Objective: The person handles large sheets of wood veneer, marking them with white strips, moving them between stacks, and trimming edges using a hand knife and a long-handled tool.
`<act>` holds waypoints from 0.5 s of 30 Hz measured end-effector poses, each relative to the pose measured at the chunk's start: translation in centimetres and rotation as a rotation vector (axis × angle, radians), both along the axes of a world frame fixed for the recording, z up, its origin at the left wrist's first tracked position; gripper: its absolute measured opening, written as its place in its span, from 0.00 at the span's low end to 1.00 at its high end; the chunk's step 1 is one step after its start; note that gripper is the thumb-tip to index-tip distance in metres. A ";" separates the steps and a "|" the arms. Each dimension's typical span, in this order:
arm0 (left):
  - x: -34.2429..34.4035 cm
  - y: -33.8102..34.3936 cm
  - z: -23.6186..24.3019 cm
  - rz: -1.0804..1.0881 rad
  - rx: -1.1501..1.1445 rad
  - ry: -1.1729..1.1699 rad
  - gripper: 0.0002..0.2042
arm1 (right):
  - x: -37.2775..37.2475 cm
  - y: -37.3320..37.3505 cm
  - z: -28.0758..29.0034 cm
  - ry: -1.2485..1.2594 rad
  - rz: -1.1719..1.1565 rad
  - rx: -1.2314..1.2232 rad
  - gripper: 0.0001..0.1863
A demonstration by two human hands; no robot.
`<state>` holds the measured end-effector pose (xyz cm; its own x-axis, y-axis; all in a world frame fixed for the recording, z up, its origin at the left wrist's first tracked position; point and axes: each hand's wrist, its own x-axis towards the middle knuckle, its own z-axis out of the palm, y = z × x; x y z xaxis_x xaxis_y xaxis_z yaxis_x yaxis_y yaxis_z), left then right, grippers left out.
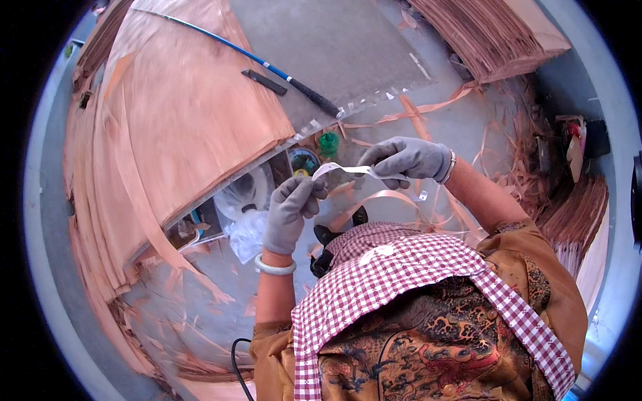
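a narrow white strip [346,168] hangs in the air between two grey-gloved hands, over the floor and just off the near edge of the surface. the left hand [292,204] has its grip narrow, fingertips pinched on one end, the wrist upright with a white bangle [275,266] below it. the right hand [409,159] comes in from the right with the forearm slanting up and the palm turned down, its grip closed on the strip further along. the strip bows up a little between them.

below the hands i see the checked apron [401,267] of the person working. beyond the left hand, the surface [334,40] carries broad, thin wood sheets [194,107], with a blue pole [247,53] and a black cutter [264,82] lying at their right side. white bits dot its slanting near edge. under that edge, close to the left hand, sits a clear plastic bag [247,235].

torn wood ribbons litter the floor [445,110]. a tall stack of sheets [488,33] bounds the upper right, well apart from the right hand; between them there is open room above the floor.
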<state>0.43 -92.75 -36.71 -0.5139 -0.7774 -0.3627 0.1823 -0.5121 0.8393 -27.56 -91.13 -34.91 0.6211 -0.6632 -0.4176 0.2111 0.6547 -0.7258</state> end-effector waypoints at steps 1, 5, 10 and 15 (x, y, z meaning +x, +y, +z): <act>-0.2 0.1 0.0 0.010 -0.008 -0.012 0.11 | -0.1 0.1 -0.1 0.001 0.004 -0.011 0.20; -0.9 0.3 -0.3 0.040 -0.110 -0.036 0.13 | -0.3 0.5 -0.1 -0.001 -0.015 -0.014 0.19; -2.9 0.6 -0.8 0.184 -0.027 0.092 0.08 | -0.2 1.2 0.3 0.035 -0.078 -0.026 0.17; -4.3 0.5 -0.3 0.251 -0.028 0.066 0.04 | -0.8 1.8 0.4 0.052 -0.070 -0.046 0.17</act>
